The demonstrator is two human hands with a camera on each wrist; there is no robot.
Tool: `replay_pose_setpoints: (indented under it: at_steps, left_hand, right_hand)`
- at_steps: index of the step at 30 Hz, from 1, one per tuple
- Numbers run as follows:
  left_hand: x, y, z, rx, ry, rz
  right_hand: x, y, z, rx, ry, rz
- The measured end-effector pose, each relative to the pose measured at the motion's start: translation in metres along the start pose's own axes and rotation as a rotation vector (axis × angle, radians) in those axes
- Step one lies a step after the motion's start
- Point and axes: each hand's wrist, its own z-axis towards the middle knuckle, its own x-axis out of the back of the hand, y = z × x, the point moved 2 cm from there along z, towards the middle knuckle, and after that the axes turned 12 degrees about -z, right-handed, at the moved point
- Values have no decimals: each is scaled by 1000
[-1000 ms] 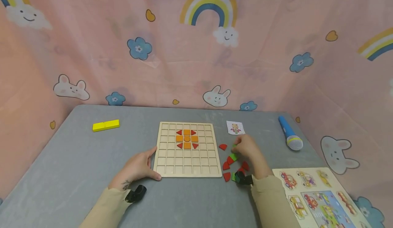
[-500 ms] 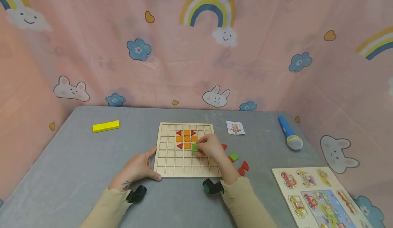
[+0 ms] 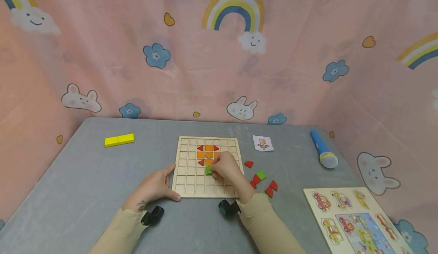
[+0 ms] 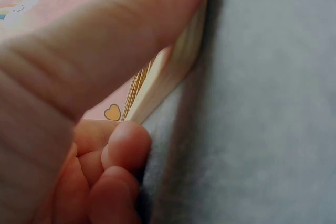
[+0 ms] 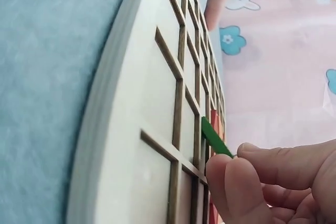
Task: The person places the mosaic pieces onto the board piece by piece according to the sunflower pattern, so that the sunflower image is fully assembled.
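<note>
The wooden grid board (image 3: pixel 190 181) lies flat on the table. My left hand (image 3: pixel 152 187) rests against its left edge, thumb (image 4: pixel 157 14) at the near corner and index finger stretched along the side. Between thumb and fingertips, my right hand (image 3: pixel 226 167) pinches a green square tile (image 5: pixel 215 139). That tile is tilted over a cell just below the lowest orange square (image 3: pixel 208 162). Orange squares, an orange round piece (image 3: pixel 208 155) and red triangles (image 3: pixel 200 162) form a cluster on the board. My right hand covers the cluster's lower right part.
Loose red quarter-round pieces (image 3: pixel 249 164) and a green tile (image 3: pixel 261 175) lie right of the board. Behind them is a small pattern card (image 3: pixel 263 143). A blue toy microphone (image 3: pixel 321 147), a picture puzzle (image 3: pixel 313 200) and a yellow block (image 3: pixel 119 140) lie farther out.
My right hand took a green square tile from the loose pieces and carried it left over the board, then slightly farther left and nearer me. The left hand stays put.
</note>
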Motion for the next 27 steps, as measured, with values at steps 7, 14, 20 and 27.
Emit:
replay_pose_setpoints:
  at_steps: [7,14,20,27]
  left_hand:
    - [0,1,0,-9,-1,-2]
    - [1,1,1,-15,-5,1]
    - [2,1,1,-15,-9,9]
    - [1,0,0,-15,-5,-8]
  right_hand:
    - [34,5,-10,64,42,-110]
    - [88,50,-20,18,164,-317]
    - [93,88,-20,20,58,-582]
    - [90,106,-20,0,-6,-629]
